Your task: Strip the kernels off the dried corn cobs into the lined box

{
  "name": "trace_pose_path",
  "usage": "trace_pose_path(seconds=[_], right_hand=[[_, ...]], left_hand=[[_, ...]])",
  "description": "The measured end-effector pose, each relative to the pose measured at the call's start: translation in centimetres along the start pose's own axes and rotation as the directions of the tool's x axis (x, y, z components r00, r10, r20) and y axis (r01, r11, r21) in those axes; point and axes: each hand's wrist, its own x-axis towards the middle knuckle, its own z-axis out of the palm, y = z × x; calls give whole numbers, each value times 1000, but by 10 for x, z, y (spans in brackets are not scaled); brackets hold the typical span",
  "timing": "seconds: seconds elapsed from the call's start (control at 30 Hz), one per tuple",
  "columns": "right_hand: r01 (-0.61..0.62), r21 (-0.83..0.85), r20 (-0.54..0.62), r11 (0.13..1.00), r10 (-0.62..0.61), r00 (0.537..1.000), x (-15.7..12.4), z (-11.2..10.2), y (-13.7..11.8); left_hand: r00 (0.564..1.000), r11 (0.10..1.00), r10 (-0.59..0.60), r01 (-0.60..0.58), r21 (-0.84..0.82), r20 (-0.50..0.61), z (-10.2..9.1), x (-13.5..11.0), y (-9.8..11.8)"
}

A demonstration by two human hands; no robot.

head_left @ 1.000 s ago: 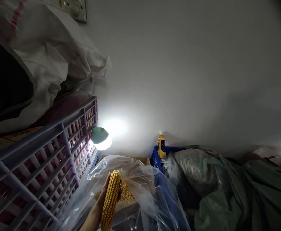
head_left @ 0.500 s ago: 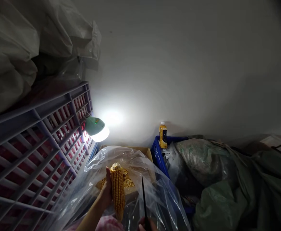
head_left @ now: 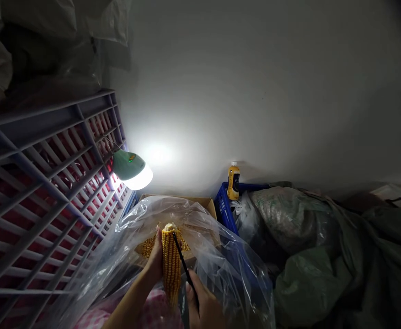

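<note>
My left hand (head_left: 155,258) is closed around a corn cob (head_left: 171,269) full of yellow kernels, held upright with its pale broken end on top. In my right hand (head_left: 203,301) is a thin dark pointed tool (head_left: 184,262); whether it is a screwdriver or a blade I cannot tell. Its tip touches the kernels near the cob's upper right. Behind and below the cob, loose corn kernels (head_left: 147,247) lie in a cardboard box (head_left: 205,203) lined with a clear plastic bag (head_left: 227,256).
A lit green lamp (head_left: 131,169) hangs on a purple plastic crate (head_left: 66,196) at left. To the right, a blue basket (head_left: 223,208) holds a yellow bottle (head_left: 233,183) and stuffed bags (head_left: 289,219). A pale wall (head_left: 255,91) stands behind.
My right hand has come up and left, bringing the dark tool from beside the cob onto its kernels. The cob stays in my left hand. The view has tilted slightly.
</note>
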Motion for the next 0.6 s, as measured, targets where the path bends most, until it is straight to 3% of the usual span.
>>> trace_pose_path(seconds=[0.2,0.3,0.47,0.6], right_hand=[[-62,-4,-11,998,62,998,-1,-5,-2],[-85,89,-35,992,88,995,-3,-9,-3],[-236,237,13,942,240,971,-9,-9,8],[-226,316,8,921,236,972,-22,7,24]], left_hand=[[997,995,-73,71,63,16,-1,1,-1],[996,993,-85,84,78,9,-3,3,0],[993,993,-105,107,-51,48,-4,2,12],[989,983,-131,139,-120,72,-6,4,20]])
